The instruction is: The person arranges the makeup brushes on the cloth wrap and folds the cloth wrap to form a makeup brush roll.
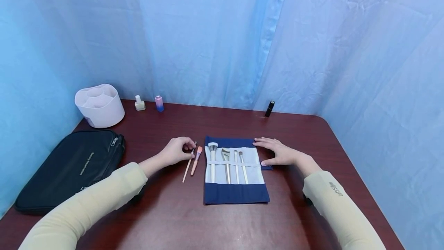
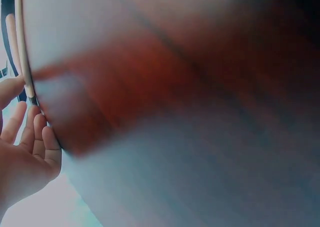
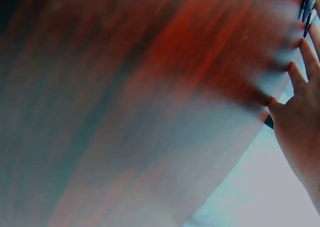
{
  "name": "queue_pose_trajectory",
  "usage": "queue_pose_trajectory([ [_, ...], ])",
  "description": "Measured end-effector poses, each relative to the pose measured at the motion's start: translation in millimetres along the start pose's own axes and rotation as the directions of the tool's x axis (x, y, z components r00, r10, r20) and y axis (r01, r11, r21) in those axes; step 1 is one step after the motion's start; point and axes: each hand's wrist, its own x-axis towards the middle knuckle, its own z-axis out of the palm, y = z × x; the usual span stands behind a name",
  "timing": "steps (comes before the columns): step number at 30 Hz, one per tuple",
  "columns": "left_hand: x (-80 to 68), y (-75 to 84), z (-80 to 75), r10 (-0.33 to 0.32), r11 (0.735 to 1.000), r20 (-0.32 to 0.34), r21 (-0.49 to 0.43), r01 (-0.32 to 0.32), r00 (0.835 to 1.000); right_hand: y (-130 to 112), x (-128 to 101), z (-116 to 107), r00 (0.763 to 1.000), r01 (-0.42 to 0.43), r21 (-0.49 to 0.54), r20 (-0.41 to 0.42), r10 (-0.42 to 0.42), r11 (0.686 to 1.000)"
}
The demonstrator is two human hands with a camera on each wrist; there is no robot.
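Both forearms reach in from the near edge. Left hand (image 1: 177,151), fingers curled, pinches the top of a thin brush (image 1: 189,165) lying left of the brush roll (image 1: 236,193), beside a pink-tipped brush (image 1: 196,160). Right hand (image 1: 277,152) lies flat, fingers spread, on the roll's right edge. Farther left: black bag (image 1: 69,167), white organizer (image 1: 100,105).

Two loose brushes (image 1: 192,162) lie just left of the brush roll (image 1: 236,192), bag (image 1: 69,169) farther left.
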Motion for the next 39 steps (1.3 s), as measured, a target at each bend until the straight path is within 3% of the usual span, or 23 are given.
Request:
queue_pose_trajectory([
  [11, -1.7, -5.5, -7.7, -0.076, 0.996, 0.055, -0.037, 0.078, 0.996, -0.1, -0.1, 0.2, 1.0, 0.01, 0.003, 0.0, -0.01, 1.0],
  [27, 2.9, -4.6, -12.9, -0.114, 0.993, 0.151, -0.008, 0.117, 0.982, -0.2, 0.4, 3.8, 1.0, 0.005, 0.0, 0.006, -0.005, 1.0],
  [32, 7.0, -0.7, -21.3, -0.12, 0.992, 0.184, -0.006, 0.124, 0.975, -0.3, 1.3, 1.4, 1.0, 0.0, 0.002, 0.009, 0.0, 1.0],
  [39, 17.5, 12.9, -33.4, -0.201, 0.976, 0.179, -0.054, 0.213, 0.963, -1.0, 0.8, -1.9, 1.0, -0.007, 0.023, 0.011, 0.006, 1.0],
])
